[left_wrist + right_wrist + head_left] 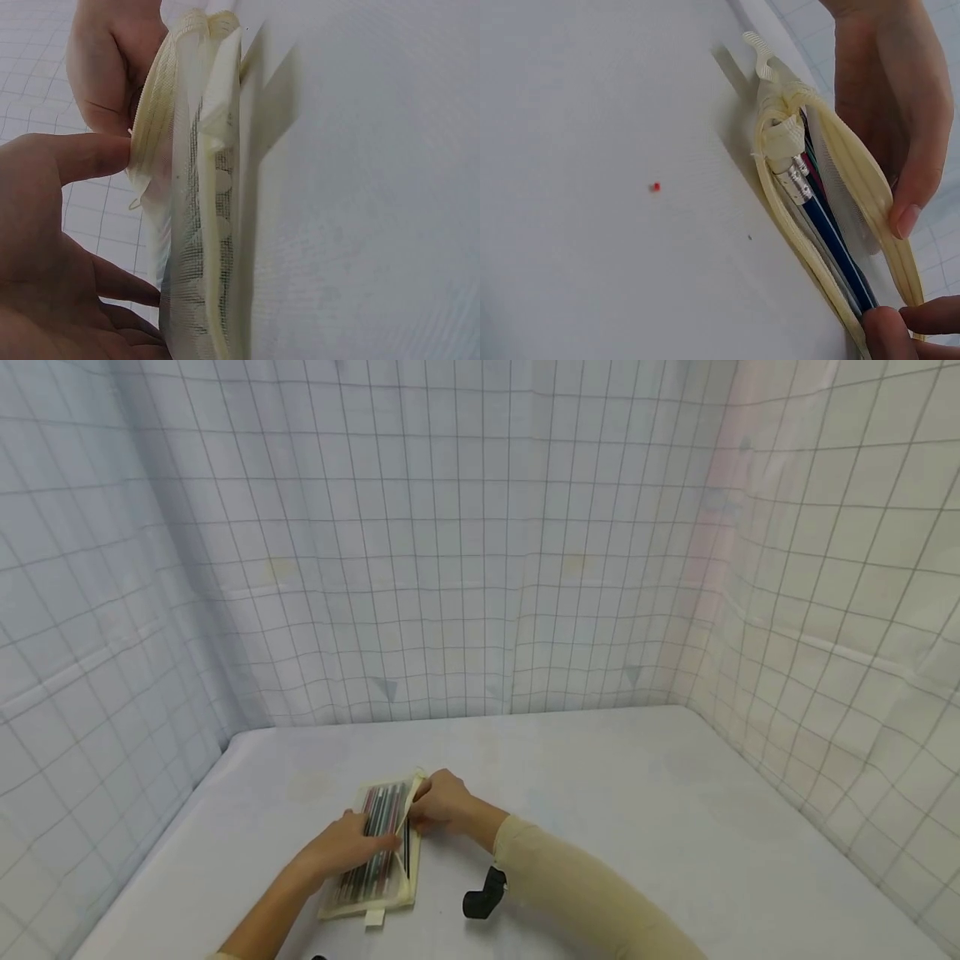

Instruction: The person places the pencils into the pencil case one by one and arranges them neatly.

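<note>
A cream-edged mesh pencil case (365, 907) lies on the white table, its zipper side gaping towards the right. Several pencils show through the mesh. Inside the opening, a dark blue pencil (832, 236) with a metal ferrule and white eraser lies lengthwise. My left hand (341, 847) rests across the upper mesh face, fingers fairly straight, its thumb (101, 156) touching the zipper edge (154, 112). At the far part of the opening, my right hand (442, 802) pinches the case's edge with curled fingers (889, 334); one fingertip covers part of the blue pencil.
A black bent tube-like object (480, 903) sits right of the case, partly behind the right sleeve (577, 885). Another black thing (318, 957) peeks in at the bottom edge. A tiny red bit (656, 187) lies on the table. Grid-patterned cloth (465, 543) surrounds the table.
</note>
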Demonstrator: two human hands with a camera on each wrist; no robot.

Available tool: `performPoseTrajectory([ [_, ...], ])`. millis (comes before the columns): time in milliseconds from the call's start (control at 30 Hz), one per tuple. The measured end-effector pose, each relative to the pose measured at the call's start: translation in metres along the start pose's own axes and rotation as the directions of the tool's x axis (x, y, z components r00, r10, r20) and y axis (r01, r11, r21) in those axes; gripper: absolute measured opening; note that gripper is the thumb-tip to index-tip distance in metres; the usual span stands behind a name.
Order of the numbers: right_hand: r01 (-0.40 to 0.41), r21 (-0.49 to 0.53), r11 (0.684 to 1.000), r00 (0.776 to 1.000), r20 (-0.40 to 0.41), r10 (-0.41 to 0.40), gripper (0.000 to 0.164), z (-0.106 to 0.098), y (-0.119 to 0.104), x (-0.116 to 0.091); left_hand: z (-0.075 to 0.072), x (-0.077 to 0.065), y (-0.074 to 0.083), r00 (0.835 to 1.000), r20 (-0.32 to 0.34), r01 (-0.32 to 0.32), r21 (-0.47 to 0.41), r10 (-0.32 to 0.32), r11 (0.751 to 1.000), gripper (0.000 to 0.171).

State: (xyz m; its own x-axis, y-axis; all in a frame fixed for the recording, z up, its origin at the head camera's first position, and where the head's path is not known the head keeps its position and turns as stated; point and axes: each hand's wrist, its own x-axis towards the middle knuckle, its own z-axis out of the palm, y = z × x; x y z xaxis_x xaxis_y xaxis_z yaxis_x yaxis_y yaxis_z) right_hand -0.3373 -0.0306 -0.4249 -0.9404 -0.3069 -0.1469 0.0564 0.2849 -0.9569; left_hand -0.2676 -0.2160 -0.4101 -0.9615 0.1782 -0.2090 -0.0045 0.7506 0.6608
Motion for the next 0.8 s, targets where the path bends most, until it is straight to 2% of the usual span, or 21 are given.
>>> performPoseTrajectory([
  [133, -0.043, 0.163, 0.986, 0.996, 0.089, 0.029, 0.008, -0.002, 0.003, 0.001, 0.0, 0.0, 0.0, 1.0, 0.006, -0.003, 0.003, 0.003, 1.0, 0.111],
  [200, -0.061, 0.207, 0.977, 0.991, 0.133, 0.033, 0.012, -0.004, 0.005, 0.001, 0.001, -0.001, 0.001, 1.0, 0.004, 0.0, 0.008, 0.0, 1.0, 0.111],
  [400, -0.054, 0.156, 0.986, 0.982, 0.189, 0.024, 0.026, -0.017, 0.008, -0.004, 0.003, -0.002, 0.005, 1.0, -0.002, 0.01, 0.027, -0.01, 1.0, 0.111],
  [567, -0.064, 0.143, 0.988, 0.985, 0.171, 0.039, 0.031, -0.036, 0.005, -0.008, -0.003, -0.002, 0.007, 1.0, -0.001, 0.012, 0.057, -0.012, 0.998, 0.109],
  [667, -0.063, 0.125, 0.99, 0.987, 0.154, 0.044, 0.032, -0.051, 0.003, -0.01, -0.007, 0.0, 0.007, 0.999, 0.0, -0.04, 0.108, 0.04, 0.993, 0.104],
  [800, -0.051, 0.093, 0.994, 0.988, 0.148, 0.037, 0.037, -0.071, 0.002, -0.012, -0.008, 0.006, 0.004, 0.983, 0.011, -0.181, 0.187, 0.182, 0.966, 0.094],
])
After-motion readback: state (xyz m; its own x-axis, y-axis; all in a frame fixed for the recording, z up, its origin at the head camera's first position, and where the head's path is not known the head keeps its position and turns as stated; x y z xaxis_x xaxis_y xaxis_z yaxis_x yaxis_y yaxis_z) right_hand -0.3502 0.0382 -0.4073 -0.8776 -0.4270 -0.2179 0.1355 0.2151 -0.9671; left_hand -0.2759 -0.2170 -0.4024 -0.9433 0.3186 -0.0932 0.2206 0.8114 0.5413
